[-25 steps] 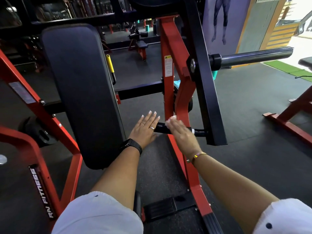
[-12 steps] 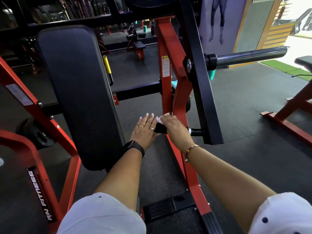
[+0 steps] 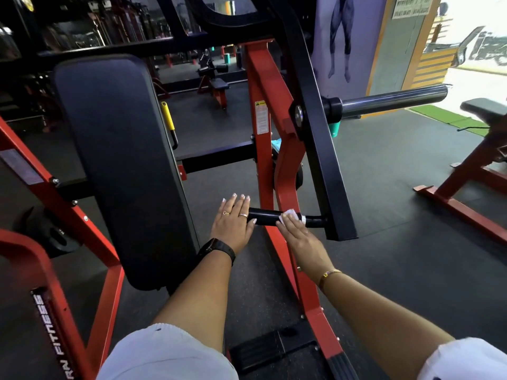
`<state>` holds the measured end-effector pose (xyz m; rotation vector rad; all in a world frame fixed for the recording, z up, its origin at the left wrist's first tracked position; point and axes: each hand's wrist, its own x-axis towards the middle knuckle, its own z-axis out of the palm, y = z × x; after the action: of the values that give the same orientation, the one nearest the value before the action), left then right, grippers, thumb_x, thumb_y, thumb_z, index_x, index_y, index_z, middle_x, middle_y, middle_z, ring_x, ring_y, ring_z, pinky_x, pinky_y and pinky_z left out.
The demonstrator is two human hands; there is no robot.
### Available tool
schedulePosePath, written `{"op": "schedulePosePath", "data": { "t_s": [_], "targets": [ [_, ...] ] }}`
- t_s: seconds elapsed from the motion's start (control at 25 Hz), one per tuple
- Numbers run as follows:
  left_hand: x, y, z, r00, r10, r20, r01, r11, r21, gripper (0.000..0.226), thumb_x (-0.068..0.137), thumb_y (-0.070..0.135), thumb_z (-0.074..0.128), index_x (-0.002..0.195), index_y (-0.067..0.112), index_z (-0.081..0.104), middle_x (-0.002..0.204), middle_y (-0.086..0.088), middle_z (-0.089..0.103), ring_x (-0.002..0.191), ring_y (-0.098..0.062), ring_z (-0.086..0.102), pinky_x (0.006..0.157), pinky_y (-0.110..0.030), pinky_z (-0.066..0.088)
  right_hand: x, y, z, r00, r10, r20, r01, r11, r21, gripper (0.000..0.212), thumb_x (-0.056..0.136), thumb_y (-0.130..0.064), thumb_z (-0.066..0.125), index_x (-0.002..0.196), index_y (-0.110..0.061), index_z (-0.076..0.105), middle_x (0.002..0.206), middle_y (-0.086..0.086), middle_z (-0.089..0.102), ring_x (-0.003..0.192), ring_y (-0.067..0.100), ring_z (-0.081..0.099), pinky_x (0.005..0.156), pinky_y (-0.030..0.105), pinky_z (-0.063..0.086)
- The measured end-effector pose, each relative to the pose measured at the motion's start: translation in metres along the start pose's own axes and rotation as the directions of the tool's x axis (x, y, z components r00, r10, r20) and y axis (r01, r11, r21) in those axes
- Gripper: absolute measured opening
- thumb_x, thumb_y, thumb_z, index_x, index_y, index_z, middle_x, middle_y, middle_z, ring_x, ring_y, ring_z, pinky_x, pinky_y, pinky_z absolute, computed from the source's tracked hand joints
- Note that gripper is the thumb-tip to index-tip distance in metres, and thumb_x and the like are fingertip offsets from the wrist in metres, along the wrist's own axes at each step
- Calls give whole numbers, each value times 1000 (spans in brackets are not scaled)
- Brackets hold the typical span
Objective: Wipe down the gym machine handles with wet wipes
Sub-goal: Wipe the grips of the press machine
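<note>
Head view: right hand (image 3: 300, 235) lies flat, fingers straight and together, pressing the small white wet wipe (image 3: 290, 214) onto the short black rubber-sleeved horizontal handle (image 3: 264, 216). No pinch or wrap is visible; whether the thumb hooks under, can't tell. Change: a second ago this hand and the wipe sat at the handle's left free end, touching the other hand. They have since slid right, and the wipe is now at the handle's right end, just beside the tall black square-tube lever arm (image 3: 321, 149). The sleeve's middle is uncovered, so one top-side pass looks done. The underside and far side are probably unwiped, and other handles may remain. Left hand (image 3: 233, 223) has hardly moved: fingers straight and slightly spread, thumb lying against the handle's left end, steadying rather than gripping. The handle sits low, crossing in front of the red steel upright frame (image 3: 270, 149), right of the big black padded backrest (image 3: 118, 160). The bare steel plate sleeve (image 3: 392, 101) is up right, untouched.
</note>
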<state>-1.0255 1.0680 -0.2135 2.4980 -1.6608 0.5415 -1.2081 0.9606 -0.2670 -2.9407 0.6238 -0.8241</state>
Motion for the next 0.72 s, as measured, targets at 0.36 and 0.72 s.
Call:
{"op": "schedulePosePath", "data": {
  "t_s": [0.36, 0.72],
  "targets": [
    [6, -15, 8, 994, 53, -96, -66, 988, -137, 63, 95, 41, 14, 143, 11, 41, 144, -5, 48, 135, -21, 42, 115, -35, 23, 33, -27, -2, 931, 361, -48, -335, 901, 274, 63, 85, 15, 46, 144, -9, 38, 147, 12, 41, 139, 26, 34, 110, 39, 35],
    [23, -9, -17, 827, -502, 251, 358, 127, -925, 36, 102, 31, 36, 129, 20, 57, 125, 2, 63, 120, -14, 55, 104, -28, 38, 84, 9, -17, 737, 655, 165, -672, 735, 84, 20, 91, -8, 46, 99, -6, 64, 95, 18, 63, 95, 37, 59, 78, 39, 48]
  ]
}}
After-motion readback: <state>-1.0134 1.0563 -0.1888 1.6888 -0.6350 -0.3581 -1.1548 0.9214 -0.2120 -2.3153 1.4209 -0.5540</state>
